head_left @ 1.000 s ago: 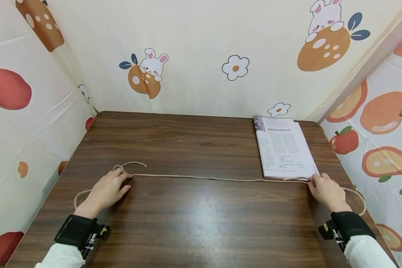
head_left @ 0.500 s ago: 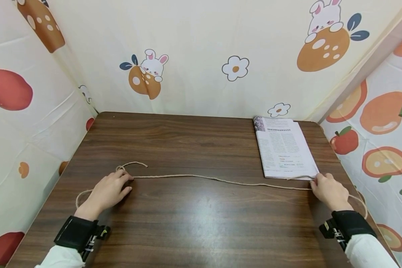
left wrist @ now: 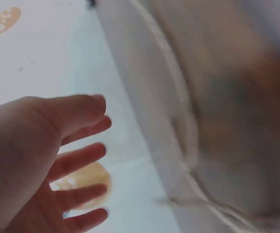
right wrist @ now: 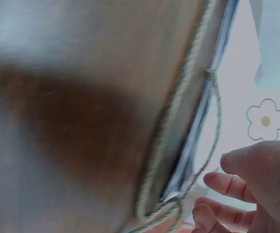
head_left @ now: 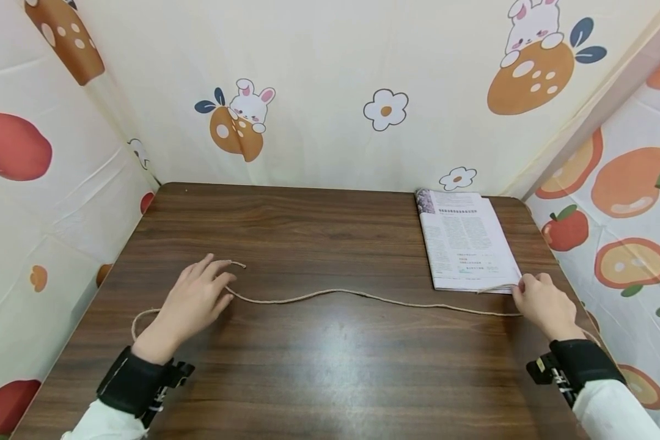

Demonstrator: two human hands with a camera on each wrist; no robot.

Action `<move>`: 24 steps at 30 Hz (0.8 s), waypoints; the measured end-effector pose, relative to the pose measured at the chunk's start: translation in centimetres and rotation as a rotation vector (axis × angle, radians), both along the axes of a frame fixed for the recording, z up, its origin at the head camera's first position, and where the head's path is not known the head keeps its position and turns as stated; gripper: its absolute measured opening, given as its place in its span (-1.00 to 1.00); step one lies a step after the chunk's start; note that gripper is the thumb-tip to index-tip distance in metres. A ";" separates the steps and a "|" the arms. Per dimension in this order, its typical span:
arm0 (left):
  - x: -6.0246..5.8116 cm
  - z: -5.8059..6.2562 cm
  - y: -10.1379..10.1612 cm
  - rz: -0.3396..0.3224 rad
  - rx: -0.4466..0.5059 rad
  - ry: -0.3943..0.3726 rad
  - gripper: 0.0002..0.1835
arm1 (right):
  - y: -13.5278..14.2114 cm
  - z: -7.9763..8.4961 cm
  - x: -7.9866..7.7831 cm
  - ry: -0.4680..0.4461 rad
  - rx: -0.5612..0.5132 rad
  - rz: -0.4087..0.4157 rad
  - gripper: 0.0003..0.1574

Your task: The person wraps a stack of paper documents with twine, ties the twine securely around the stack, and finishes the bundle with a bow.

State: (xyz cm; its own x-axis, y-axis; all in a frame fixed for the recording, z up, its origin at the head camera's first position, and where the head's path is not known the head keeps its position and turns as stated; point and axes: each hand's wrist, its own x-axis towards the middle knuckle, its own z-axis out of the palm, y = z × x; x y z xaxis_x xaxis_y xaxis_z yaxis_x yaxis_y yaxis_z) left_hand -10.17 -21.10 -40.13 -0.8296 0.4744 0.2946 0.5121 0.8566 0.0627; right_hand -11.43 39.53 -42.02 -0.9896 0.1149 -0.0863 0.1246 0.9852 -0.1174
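Note:
A thin beige twisted rope [head_left: 330,291] lies in a loose wave across the brown table between the hands. My left hand [head_left: 192,299] is over its left part, fingers spread; in the left wrist view the fingers [left wrist: 81,158] hold nothing and the rope [left wrist: 176,73] runs apart from them. At the right, my right hand [head_left: 544,305] is beside the near corner of the printed papers. Its thumb and fingers are loosely bent and apart in the right wrist view, with the rope [right wrist: 190,58] looping close by. A rope end lies over the paper edge.
Folded printed papers [head_left: 467,244] lie at the back right of the wooden table [head_left: 330,366]. A patterned cloth wall [head_left: 319,134] rises behind the table, with more patterned cloth at both sides. Black camera straps circle both wrists.
The rope has gone from nearly straight to wavy, its right part shifting nearer. My left hand has let go and lifted forward and right. The right hand has released the rope, moving slightly.

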 end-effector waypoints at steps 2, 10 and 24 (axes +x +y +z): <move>-0.6 0.7 1.3 -0.039 -0.003 -0.004 -0.69 | -0.2 0.4 -0.6 0.020 -0.003 0.014 -0.71; -4.0 1.9 8.0 -0.175 -0.016 -0.044 -0.65 | -0.6 1.5 -2.9 0.011 -0.014 0.029 -0.65; -9.6 0.8 19.5 -0.273 -0.074 -0.269 -0.59 | -0.7 2.2 -6.3 -0.127 -0.048 -0.021 -0.53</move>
State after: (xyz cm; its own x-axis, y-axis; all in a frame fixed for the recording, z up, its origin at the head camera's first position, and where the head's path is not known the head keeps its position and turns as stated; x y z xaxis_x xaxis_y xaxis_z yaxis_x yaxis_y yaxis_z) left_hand -19.77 -1.64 -39.32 -0.7125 0.7005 0.0406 0.6958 0.6980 0.1693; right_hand -17.73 38.80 -39.84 -0.9678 0.1282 -0.2165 0.1620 0.9759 -0.1464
